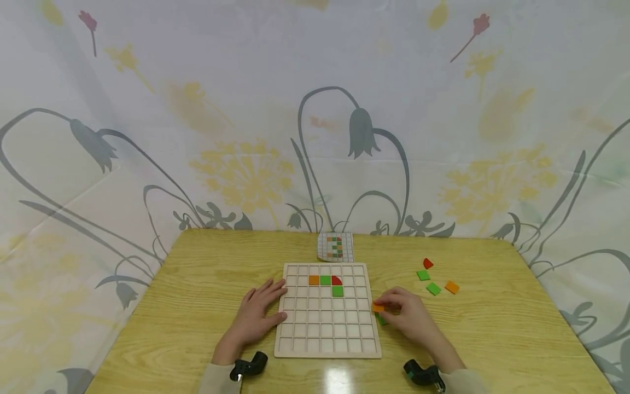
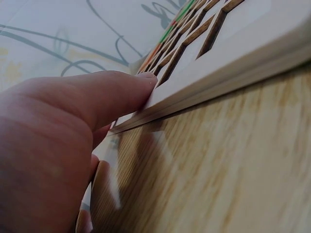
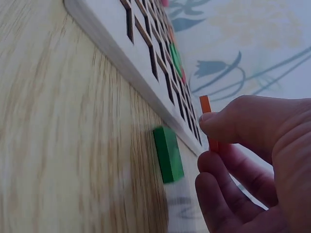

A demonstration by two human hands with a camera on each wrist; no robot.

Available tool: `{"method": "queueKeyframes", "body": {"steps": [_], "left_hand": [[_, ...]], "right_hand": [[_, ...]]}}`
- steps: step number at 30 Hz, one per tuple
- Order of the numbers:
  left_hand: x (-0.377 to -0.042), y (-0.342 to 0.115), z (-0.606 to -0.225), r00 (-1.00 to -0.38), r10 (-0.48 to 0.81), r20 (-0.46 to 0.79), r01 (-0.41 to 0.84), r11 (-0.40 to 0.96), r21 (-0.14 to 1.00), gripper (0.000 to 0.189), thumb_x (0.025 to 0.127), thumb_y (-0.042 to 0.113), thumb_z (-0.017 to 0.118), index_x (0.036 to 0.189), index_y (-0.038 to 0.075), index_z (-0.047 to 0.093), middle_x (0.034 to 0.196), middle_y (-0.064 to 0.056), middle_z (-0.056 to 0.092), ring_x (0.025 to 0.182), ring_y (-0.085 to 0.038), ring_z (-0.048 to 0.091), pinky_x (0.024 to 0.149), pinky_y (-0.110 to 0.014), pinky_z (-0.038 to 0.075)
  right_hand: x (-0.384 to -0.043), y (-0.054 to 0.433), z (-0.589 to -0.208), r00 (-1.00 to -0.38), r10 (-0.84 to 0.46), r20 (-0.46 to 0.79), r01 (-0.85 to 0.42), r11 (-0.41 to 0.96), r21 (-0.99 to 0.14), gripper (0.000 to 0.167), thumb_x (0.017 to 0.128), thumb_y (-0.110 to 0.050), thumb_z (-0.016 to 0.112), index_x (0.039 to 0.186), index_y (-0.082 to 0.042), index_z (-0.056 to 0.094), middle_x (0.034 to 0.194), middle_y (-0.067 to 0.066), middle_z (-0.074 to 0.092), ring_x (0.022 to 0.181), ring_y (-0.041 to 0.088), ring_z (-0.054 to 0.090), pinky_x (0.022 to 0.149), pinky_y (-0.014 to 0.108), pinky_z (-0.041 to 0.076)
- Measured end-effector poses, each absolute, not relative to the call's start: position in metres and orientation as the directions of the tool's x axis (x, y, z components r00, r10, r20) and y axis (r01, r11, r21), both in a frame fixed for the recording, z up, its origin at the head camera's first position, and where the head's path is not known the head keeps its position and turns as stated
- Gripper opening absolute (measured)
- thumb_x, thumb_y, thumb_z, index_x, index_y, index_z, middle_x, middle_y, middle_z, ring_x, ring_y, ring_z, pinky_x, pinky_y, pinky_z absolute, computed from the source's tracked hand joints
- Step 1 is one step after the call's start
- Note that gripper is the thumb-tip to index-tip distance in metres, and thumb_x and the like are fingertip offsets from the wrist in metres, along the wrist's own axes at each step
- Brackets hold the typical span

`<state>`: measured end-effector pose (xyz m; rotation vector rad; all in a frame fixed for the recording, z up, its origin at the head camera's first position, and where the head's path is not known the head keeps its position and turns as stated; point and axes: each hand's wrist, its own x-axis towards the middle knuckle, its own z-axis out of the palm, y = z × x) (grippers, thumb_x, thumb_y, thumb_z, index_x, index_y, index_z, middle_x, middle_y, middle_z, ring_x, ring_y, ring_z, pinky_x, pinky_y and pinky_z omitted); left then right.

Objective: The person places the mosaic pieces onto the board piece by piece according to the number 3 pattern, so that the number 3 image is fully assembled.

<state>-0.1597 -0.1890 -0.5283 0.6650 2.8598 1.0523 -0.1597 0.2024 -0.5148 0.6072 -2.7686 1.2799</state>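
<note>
A pale wooden grid board lies on the table. Set in its upper cells are an orange square tile, a green square tile and a red quarter-round tile, with another green tile under the red one. My left hand rests at the board's left edge, fingers extended, thumb on the rim. Just off the right edge, my right hand pinches an orange square tile between thumb and fingers. Below it a green tile lies on the table beside the board, partly hidden in the head view.
Behind the board lies a pattern card printed with a coloured grid. Loose tiles lie to the right: a red quarter-round piece, two green squares and an orange square. A flower-printed cloth hangs behind the table.
</note>
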Motion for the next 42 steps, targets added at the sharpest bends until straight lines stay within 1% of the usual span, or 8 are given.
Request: {"method": "queueKeyframes", "body": {"steps": [7, 13, 18, 21, 26, 29, 35, 42], "left_hand": [[-0.159, -0.189, -0.529, -0.912, 0.391, 0.126, 0.382, 0.691, 0.613, 0.058, 0.094, 0.032, 0.067, 0.145, 0.009, 0.053, 0.157, -0.003, 0.039, 0.148, -0.032, 0.023, 0.113, -0.065, 0.009], [-0.159, -0.188, -0.528, -0.913, 0.389, 0.126, 0.38, 0.692, 0.614, 0.058, 0.094, 0.032, 0.068, 0.145, 0.009, 0.053, 0.157, -0.003, 0.039, 0.148, -0.032, 0.024, 0.113, -0.065, 0.009], [-0.158, -0.188, -0.527, -0.914, 0.388, 0.119, 0.374, 0.689, 0.621, 0.058, 0.094, 0.031, 0.068, 0.145, 0.008, 0.053, 0.157, -0.004, 0.039, 0.148, -0.032, 0.023, 0.114, -0.064, 0.008], [-0.157, -0.188, -0.526, -0.914, 0.389, 0.116, 0.372, 0.691, 0.62, 0.058, 0.094, 0.032, 0.067, 0.146, 0.008, 0.053, 0.157, -0.004, 0.039, 0.149, -0.032, 0.022, 0.114, -0.064, 0.008], [-0.158, -0.188, -0.527, -0.913, 0.39, 0.116, 0.373, 0.685, 0.626, 0.058, 0.095, 0.032, 0.067, 0.146, 0.008, 0.052, 0.157, -0.003, 0.038, 0.149, -0.032, 0.022, 0.114, -0.065, 0.007], [-0.158, -0.188, -0.527, -0.912, 0.391, 0.125, 0.379, 0.684, 0.623, 0.058, 0.095, 0.032, 0.067, 0.146, 0.008, 0.052, 0.157, -0.004, 0.039, 0.149, -0.033, 0.022, 0.113, -0.065, 0.007], [-0.158, -0.187, -0.528, -0.908, 0.388, 0.16, 0.4, 0.68, 0.614, 0.058, 0.094, 0.031, 0.068, 0.145, 0.008, 0.054, 0.156, -0.004, 0.041, 0.147, -0.034, 0.025, 0.112, -0.066, 0.01], [-0.158, -0.186, -0.531, -0.904, 0.383, 0.192, 0.415, 0.675, 0.611, 0.058, 0.092, 0.03, 0.07, 0.144, 0.009, 0.055, 0.155, -0.004, 0.042, 0.146, -0.034, 0.028, 0.112, -0.066, 0.011]], "right_hand": [[-0.163, 0.178, -0.512, -0.929, -0.34, 0.143, -0.326, 0.574, -0.751, 0.019, 0.084, -0.004, 0.077, 0.1, -0.013, 0.078, 0.1, -0.008, 0.062, 0.093, 0.015, 0.061, 0.082, 0.03, 0.054], [-0.167, 0.161, -0.512, -0.92, -0.357, 0.159, -0.349, 0.568, -0.745, 0.019, 0.084, -0.002, 0.075, 0.099, -0.013, 0.078, 0.099, -0.009, 0.062, 0.091, 0.014, 0.057, 0.079, 0.029, 0.051], [-0.17, 0.152, -0.515, -0.924, -0.352, 0.153, -0.342, 0.576, -0.742, 0.019, 0.083, -0.002, 0.076, 0.097, -0.014, 0.078, 0.099, -0.008, 0.061, 0.089, 0.014, 0.055, 0.078, 0.029, 0.049], [-0.171, 0.148, -0.515, -0.924, -0.353, 0.145, -0.337, 0.577, -0.744, 0.019, 0.083, -0.001, 0.075, 0.097, -0.014, 0.078, 0.1, -0.008, 0.061, 0.09, 0.014, 0.056, 0.079, 0.029, 0.05], [-0.173, 0.142, -0.515, -0.914, -0.37, 0.169, -0.367, 0.571, -0.734, 0.018, 0.083, -0.001, 0.076, 0.097, -0.013, 0.078, 0.099, -0.008, 0.062, 0.091, 0.014, 0.057, 0.08, 0.03, 0.052], [-0.174, 0.138, -0.514, -0.908, -0.376, 0.184, -0.382, 0.565, -0.731, 0.017, 0.083, -0.001, 0.076, 0.096, -0.013, 0.078, 0.097, -0.008, 0.062, 0.088, 0.013, 0.057, 0.078, 0.03, 0.051], [-0.177, 0.131, -0.515, -0.902, -0.397, 0.171, -0.386, 0.563, -0.73, 0.016, 0.084, -0.001, 0.075, 0.096, -0.011, 0.078, 0.095, -0.008, 0.061, 0.085, 0.013, 0.055, 0.075, 0.028, 0.05], [-0.179, 0.124, -0.517, -0.896, -0.412, 0.165, -0.394, 0.564, -0.726, 0.016, 0.085, -0.002, 0.074, 0.097, -0.013, 0.078, 0.096, -0.007, 0.06, 0.083, 0.012, 0.054, 0.072, 0.028, 0.048]]}}
